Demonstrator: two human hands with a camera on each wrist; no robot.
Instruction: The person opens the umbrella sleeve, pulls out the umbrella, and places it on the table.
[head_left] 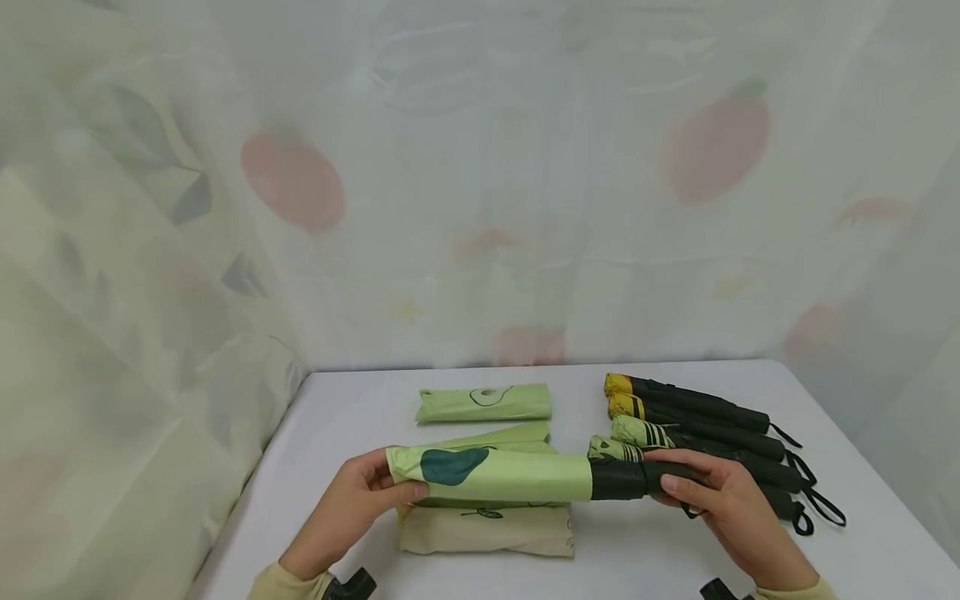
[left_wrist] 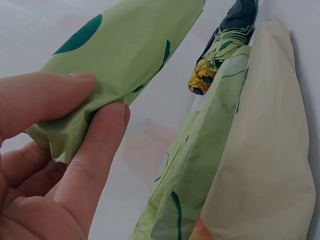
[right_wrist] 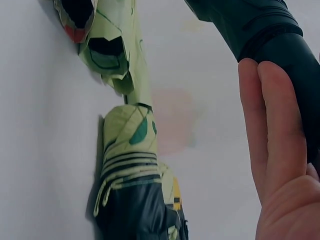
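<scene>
A folded umbrella with a black end is held level above the table, most of it inside a light green fabric sleeve with a dark teal patch. My left hand pinches the sleeve's left end between thumb and fingers; in the left wrist view the green fabric is creased there. At the other end, my right hand grips the umbrella's dark handle. The right wrist view shows two fingers lying along that handle. Whatever is inside the sleeve is hidden.
Behind and below the held umbrella lie a green sleeve with an avocado print, more green sleeves and a cream sleeve. Several folded black umbrellas with yellow or green ends lie on the white table at right. Printed curtains surround it.
</scene>
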